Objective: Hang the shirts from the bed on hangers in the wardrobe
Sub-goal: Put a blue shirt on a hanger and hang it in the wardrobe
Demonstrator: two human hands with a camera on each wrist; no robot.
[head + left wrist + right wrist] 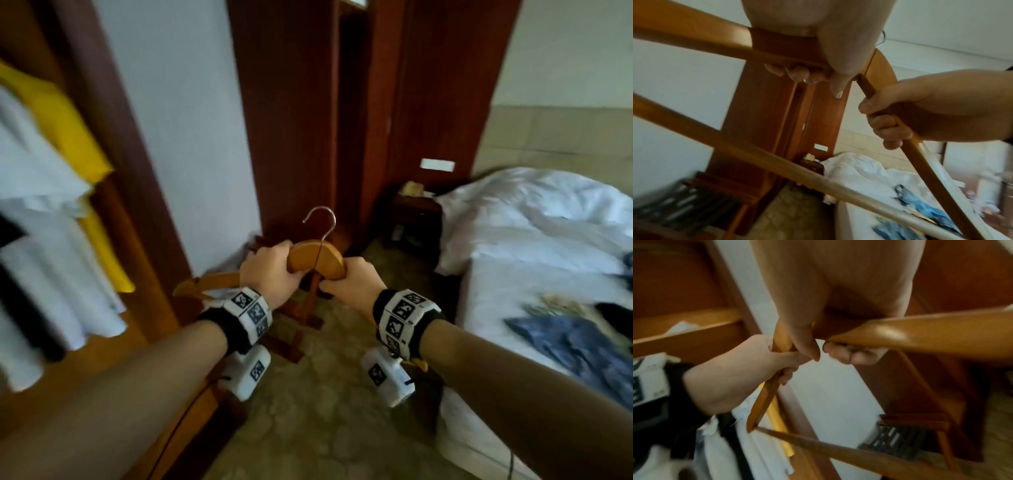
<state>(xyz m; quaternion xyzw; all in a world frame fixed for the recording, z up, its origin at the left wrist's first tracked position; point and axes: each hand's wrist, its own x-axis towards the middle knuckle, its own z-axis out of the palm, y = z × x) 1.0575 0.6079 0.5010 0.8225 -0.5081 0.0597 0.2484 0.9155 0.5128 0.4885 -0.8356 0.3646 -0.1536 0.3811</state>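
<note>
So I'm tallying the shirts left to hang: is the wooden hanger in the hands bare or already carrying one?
Bare. The wooden hanger shows uncovered arms and crossbar, gripped by the left hand and right hand.

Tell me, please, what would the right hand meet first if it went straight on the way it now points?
Probably the left hand, close ahead on the same wooden hanger that the right hand grips; depth is unclear.

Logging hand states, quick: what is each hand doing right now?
Left hand: grips the hanger.
Right hand: grips the same hanger.
</note>
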